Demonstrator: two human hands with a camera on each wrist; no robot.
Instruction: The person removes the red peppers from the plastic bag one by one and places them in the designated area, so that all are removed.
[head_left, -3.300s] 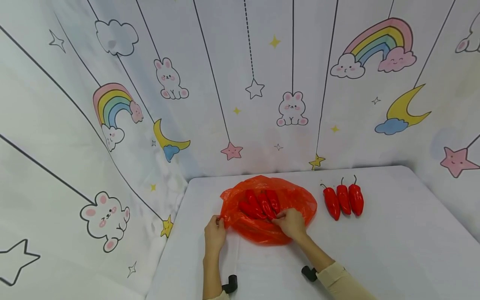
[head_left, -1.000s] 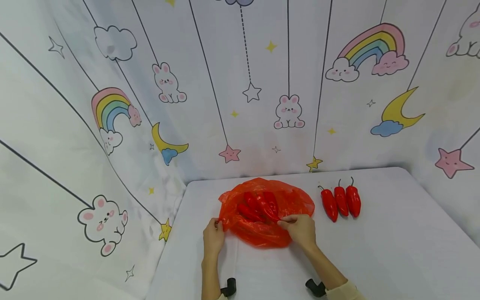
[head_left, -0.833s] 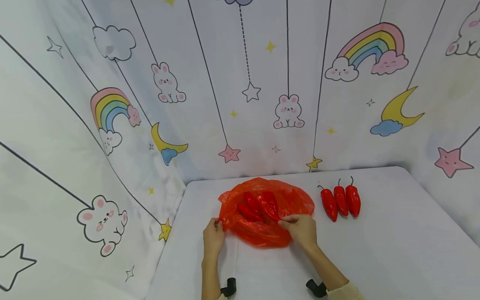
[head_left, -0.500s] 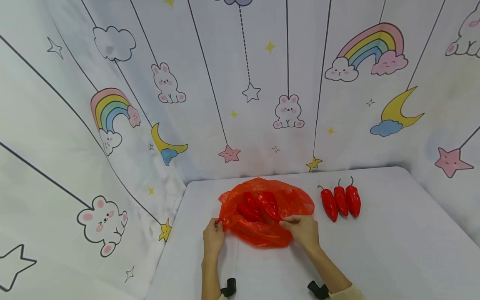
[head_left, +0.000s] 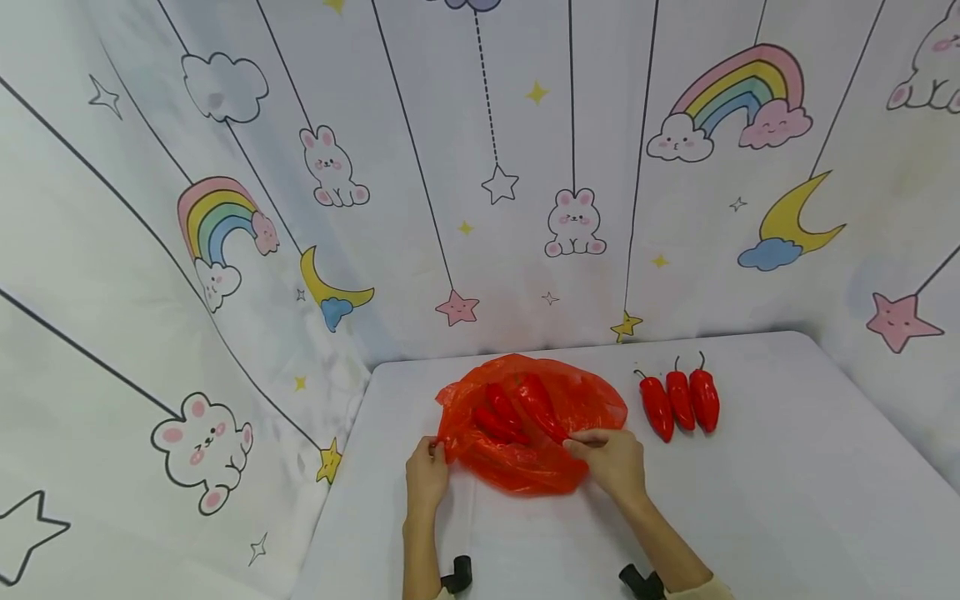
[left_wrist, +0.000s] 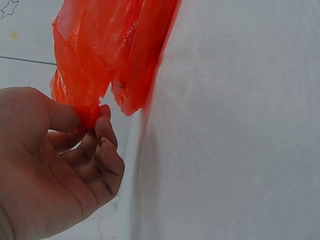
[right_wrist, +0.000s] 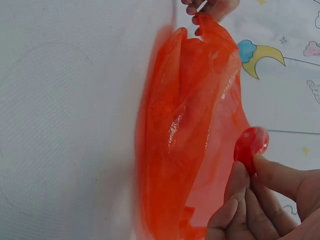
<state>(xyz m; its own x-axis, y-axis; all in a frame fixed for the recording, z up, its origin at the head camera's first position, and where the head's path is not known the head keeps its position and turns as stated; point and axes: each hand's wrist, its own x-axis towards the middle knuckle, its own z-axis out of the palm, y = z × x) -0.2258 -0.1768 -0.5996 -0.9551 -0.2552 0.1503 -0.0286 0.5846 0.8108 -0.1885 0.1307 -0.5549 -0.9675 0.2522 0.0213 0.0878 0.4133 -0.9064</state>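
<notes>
A thin red plastic bag [head_left: 517,479] lies spread on the white table, its mouth facing up. My left hand [head_left: 427,477] pinches the bag's left edge between thumb and fingers, as the left wrist view also shows. By its pointed end my right hand [head_left: 617,463] pinches one red chili pepper [head_left: 538,402], which slants over the bag's opening. In the right wrist view only the near end of that pepper [right_wrist: 251,145] shows between thumb and fingertips. Several other red peppers [head_left: 501,415] rest inside the bag, partly hidden by the held one.
To the right of the bag, three red chili peppers [head_left: 681,402] lie side by side with stems pointing away. White table [head_left: 765,500] extends around them. A printed cloth wall [head_left: 525,275] rises behind the table's back edge.
My right hand has moved a little to the right, drawing the held pepper's tip along and lifting it over the others. My left hand keeps its grip on the bag edge.
</notes>
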